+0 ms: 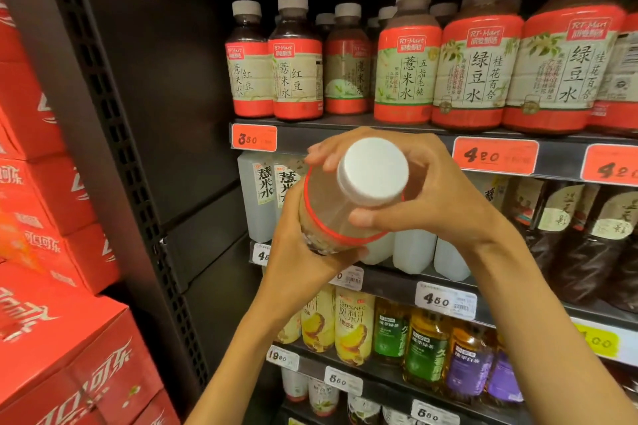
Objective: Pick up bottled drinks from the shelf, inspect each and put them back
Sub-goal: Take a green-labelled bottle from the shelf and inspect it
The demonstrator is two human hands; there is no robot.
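I hold a bottled drink [336, 209] with a white cap [373, 171] and a red-edged label, tilted so the cap faces the camera. My left hand [297, 255] grips its body from below. My right hand [417, 183] curls around its shoulder and neck from above and the right. The bottle is in front of the shelf edge [345, 138], which carries a row of similar red-labelled bottles [407, 65]. A gap shows in that row around the third, set-back bottle [347, 62].
Lower shelves hold white bottles [414, 252], dark bottles [587, 231], and yellow, green and purple drinks [428, 345]. Orange price tags [495, 155] line the shelf edges. Red cola cartons [51, 252] are stacked at left beside the black upright [114, 134].
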